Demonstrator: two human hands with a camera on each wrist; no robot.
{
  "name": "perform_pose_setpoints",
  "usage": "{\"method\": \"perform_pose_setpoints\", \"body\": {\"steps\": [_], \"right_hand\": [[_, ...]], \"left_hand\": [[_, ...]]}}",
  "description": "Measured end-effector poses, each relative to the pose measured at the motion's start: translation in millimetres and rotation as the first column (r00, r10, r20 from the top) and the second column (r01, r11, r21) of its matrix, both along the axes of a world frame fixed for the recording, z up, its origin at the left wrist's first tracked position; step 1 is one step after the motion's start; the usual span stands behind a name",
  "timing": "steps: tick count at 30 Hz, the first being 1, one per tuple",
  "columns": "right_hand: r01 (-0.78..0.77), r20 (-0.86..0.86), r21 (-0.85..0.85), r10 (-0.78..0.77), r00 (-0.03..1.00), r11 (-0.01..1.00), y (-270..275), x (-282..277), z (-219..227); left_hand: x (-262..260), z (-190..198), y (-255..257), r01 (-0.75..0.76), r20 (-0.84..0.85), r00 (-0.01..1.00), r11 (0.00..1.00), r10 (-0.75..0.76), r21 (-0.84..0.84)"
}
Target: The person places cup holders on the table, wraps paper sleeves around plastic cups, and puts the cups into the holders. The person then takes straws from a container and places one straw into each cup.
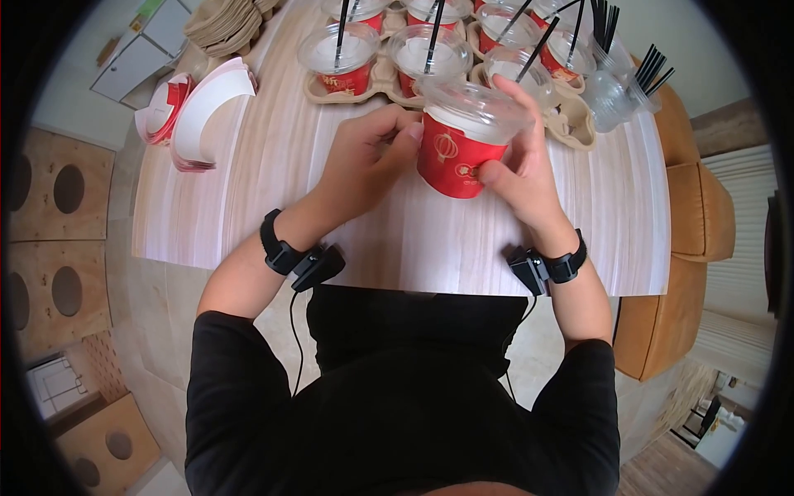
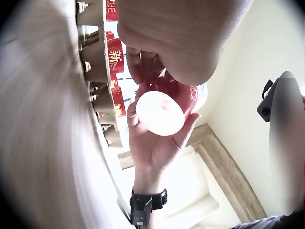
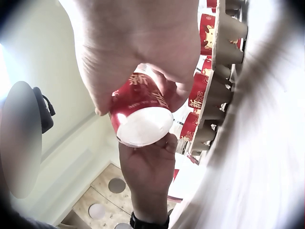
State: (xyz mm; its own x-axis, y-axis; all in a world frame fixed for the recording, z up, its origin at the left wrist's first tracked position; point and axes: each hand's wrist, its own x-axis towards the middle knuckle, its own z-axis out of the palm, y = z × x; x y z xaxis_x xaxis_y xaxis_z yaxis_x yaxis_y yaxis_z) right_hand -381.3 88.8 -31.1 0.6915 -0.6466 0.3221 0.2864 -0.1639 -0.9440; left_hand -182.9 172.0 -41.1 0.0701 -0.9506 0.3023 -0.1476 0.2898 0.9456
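A white paper cup with a red printed sleeve (image 1: 459, 157) and a clear dome lid (image 1: 475, 103) is held up over the near part of the table, slightly tilted. My right hand (image 1: 533, 169) grips it from the right, thumb on the front of the sleeve and fingers round the back. From the left, my left hand (image 1: 364, 161) has thumb and curled forefinger together at the sleeve's side edge. The cup's white bottom (image 2: 159, 113) shows in the left wrist view, and the right wrist view shows gold characters on the sleeve (image 3: 143, 90).
Beyond the hands, lidded red cups (image 1: 339, 62) with black straws stand in pulp carriers (image 1: 571, 120). Clear lids (image 1: 608, 91) and black straws (image 1: 653, 66) are at the right. Curved paper sleeves (image 1: 207, 116) lie on the left, near stacked carriers (image 1: 223, 25).
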Motion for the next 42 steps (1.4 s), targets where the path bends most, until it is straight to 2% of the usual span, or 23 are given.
{"method": "perform_pose_setpoints", "body": {"steps": [2, 4, 6, 8, 11, 12, 16, 18, 19, 21, 24, 27, 31, 33, 34, 35, 37, 38, 40, 42], "right_hand": [[-0.058, 0.15, 0.059, 0.049, 0.987, 0.997, -1.6, 1.1, -1.2], [-0.091, 0.175, 0.092, 0.074, 0.982, 0.992, -3.4, -0.4, -1.1], [-0.112, 0.201, 0.123, 0.086, 0.976, 0.986, -3.8, -2.0, -1.8], [-0.119, 0.223, 0.133, 0.088, 0.971, 0.984, -3.7, -0.5, -3.4], [-0.044, 0.134, 0.087, 0.032, 0.99, 0.995, -4.7, -1.6, -1.6], [-0.026, 0.173, 0.084, 0.011, 0.985, 0.996, -2.9, 1.8, -1.0], [0.001, 0.13, 0.026, -0.005, 0.991, 1.0, -8.2, -0.8, -9.7], [-0.046, 0.111, 0.187, 0.025, 0.993, 0.981, -13.6, -3.8, -11.8], [-0.038, 0.113, 0.186, 0.017, 0.993, 0.982, -12.8, -4.9, -11.9], [-0.053, 0.081, 0.204, 0.037, 0.996, 0.978, -9.9, -4.4, -12.0], [-0.102, 0.182, 0.124, 0.079, 0.98, 0.987, -7.6, 0.2, -15.8], [-0.162, 0.224, 0.184, 0.119, 0.967, 0.97, -9.2, -0.9, -13.6], [-0.164, 0.187, 0.24, 0.12, 0.975, 0.957, -13.5, -6.6, -8.6], [-0.119, 0.025, 0.315, 0.117, 0.993, 0.942, -8.0, -11.2, 9.8], [-0.073, -0.067, 0.221, 0.09, 0.994, 0.973, -13.5, -14.0, 5.8], [-0.051, -0.072, 0.206, 0.067, 0.995, 0.977, -14.0, -20.1, 14.6], [0.027, 0.077, 0.063, -0.032, 0.997, 0.998, -14.4, -30.4, 33.7], [0.048, 0.144, -0.005, -0.046, 0.988, 0.999, -26.0, -41.5, 37.1], [0.26, 0.157, -0.174, -0.234, 0.96, 0.95, -47.7, -67.3, 44.0], [0.427, 0.087, -0.31, -0.422, 0.903, 0.85, -68.2, -94.6, 47.3]], "left_hand": [[1.5, -4.2, -1.9, 0.001, -0.038, 0.999, 1.0, 0.0, 0.013], [0.3, -3.7, -2.5, 0.008, -0.077, 0.997, 1.0, -0.005, 0.028], [-1.9, 0.8, -2.8, 0.002, -0.19, 0.982, 0.997, 0.013, 0.08], [2.6, -7.0, -3.9, 0.04, -0.218, 0.976, 0.998, -0.028, 0.053], [-3.7, -11.5, -6.7, 0.127, -0.305, 0.943, 0.991, -0.13, -0.029], [-6.4, -11.8, -6.8, 0.171, -0.361, 0.913, 0.982, -0.191, -0.085], [-3.9, -12.5, -5.9, 0.275, -0.334, 0.905, 0.961, -0.264, -0.015], [-1.2, -15.0, -7.3, 0.343, -0.522, 0.814, 0.936, -0.255, 0.078], [-0.8, -15.0, -8.3, 0.351, -0.52, 0.813, 0.933, -0.263, 0.077], [-1.1, -14.4, -10.5, 0.473, -0.683, 0.651, 0.881, -0.332, 0.023], [-5.6, -13.3, -10.6, 0.496, -0.732, 0.591, 0.868, -0.339, -0.002], [-7.6, -20.3, -14.1, 0.513, -0.74, 0.583, 0.858, -0.336, 0.015], [-9.9, -24.2, -15.1, 0.541, -0.741, 0.566, 0.841, -0.361, 0.003], [-13.9, -19.3, -13.1, 0.473, -0.75, 0.613, 0.876, -0.247, 0.098], [-17.5, -16.3, -13.4, 0.433, -0.744, 0.634, 0.894, -0.213, 0.113], [-14.8, -19.8, -14.9, 0.453, -0.743, 0.626, 0.886, -0.238, 0.097], [-3.1, -33.9, -18.9, 0.492, -0.781, 0.575, 0.866, -0.246, 0.089], [-3.8, -31.8, -18.8, 0.476, -0.773, 0.591, 0.873, -0.228, 0.106], [-1.6, -33.3, -20.1, 0.478, -0.771, 0.598, 0.87, -0.22, 0.122], [0.2, -36.5, -19.4, 0.477, -0.77, 0.604, 0.867, -0.205, 0.144]]}}
